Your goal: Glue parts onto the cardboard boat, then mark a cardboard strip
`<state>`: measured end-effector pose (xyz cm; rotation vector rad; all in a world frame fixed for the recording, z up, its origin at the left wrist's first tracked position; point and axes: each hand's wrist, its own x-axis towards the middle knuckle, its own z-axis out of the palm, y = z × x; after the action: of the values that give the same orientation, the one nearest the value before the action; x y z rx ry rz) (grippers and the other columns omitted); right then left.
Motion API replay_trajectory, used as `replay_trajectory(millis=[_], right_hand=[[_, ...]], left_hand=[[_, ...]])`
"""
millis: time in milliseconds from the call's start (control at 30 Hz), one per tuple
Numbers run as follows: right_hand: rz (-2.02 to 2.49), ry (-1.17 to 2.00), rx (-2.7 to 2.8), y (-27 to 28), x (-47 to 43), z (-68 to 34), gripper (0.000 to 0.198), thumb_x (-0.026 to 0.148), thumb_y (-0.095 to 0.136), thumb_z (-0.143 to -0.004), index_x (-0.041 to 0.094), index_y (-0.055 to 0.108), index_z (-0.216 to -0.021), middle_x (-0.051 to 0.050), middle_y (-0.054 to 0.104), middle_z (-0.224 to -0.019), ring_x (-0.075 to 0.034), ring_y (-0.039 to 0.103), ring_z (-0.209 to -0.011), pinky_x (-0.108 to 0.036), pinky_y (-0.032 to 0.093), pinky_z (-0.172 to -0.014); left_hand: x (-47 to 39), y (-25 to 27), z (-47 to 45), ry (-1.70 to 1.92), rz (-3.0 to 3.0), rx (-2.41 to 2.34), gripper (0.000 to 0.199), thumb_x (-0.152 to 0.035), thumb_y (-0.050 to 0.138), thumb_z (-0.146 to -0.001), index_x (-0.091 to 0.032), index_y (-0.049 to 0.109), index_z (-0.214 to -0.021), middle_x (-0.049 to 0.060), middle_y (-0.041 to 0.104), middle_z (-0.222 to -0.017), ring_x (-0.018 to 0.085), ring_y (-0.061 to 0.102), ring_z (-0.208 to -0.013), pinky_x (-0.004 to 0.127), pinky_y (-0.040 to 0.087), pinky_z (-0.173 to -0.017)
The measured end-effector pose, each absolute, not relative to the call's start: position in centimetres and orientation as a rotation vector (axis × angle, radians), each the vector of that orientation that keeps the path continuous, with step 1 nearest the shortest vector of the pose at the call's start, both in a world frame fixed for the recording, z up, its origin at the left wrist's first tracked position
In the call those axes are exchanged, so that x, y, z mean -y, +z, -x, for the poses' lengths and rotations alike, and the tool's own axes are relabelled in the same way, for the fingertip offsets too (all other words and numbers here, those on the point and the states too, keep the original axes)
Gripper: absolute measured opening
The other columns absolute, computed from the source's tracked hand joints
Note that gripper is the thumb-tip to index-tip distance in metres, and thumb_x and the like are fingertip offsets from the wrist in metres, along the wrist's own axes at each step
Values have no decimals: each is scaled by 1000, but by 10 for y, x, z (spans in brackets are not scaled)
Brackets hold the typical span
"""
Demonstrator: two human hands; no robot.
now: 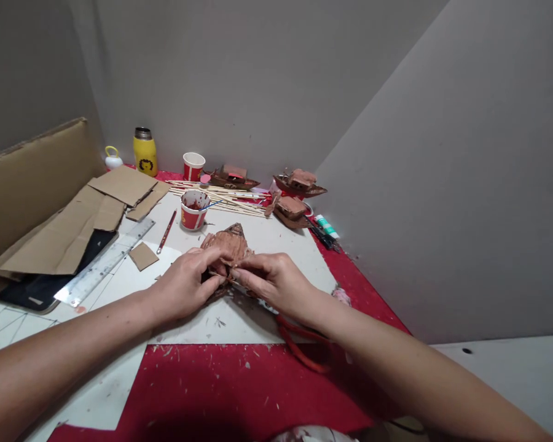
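A small brown model boat (228,244) with a ridged roof stands on the white board in front of me, its pointed end facing away. My left hand (194,277) is closed around its near left side, the thumb and fingers at the near end. From the right, my right hand (270,279) pinches thumb against forefinger at that same near end. Whatever lies between these fingertips is too small and covered to name. Much of the boat's near part is hidden behind both hands. Beneath my right wrist shows a red looped handle (299,350), perhaps of scissors.
Three similar boats, one of them a nearer boat (290,212), stand at the back. Thin wooden sticks (230,199) lie before them. A paint-stained paper cup (193,212) holds a blue stick. Left are a pencil (166,232), a clear ruler (105,264), cardboard pieces (64,236) and a yellow bottle (145,150).
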<state>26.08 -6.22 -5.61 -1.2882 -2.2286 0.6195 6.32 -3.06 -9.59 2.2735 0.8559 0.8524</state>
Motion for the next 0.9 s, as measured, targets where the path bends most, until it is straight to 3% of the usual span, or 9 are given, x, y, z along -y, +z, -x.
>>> replay_trajectory(millis=[533, 900], right_hand=[[1276, 678, 2179, -63, 60, -254, 30, 21, 48, -91, 16, 59, -64, 2, 55, -58, -9, 46, -54, -20, 32, -50], [1368, 739, 2140, -59, 58, -255, 33, 35, 51, -90, 14, 65, -68, 2, 51, -58, -9, 41, -56, -21, 33, -52]], left_hand=[[31, -100, -66, 878, -2354, -797, 21, -7, 55, -82, -21, 56, -98, 2, 65, -90, 21, 56, -88, 34, 44, -79], [31, -104, -64, 940, -2327, -803, 34, -8, 60, -81, -21, 57, -112, 3, 67, -101, 22, 58, -96, 36, 45, -85]])
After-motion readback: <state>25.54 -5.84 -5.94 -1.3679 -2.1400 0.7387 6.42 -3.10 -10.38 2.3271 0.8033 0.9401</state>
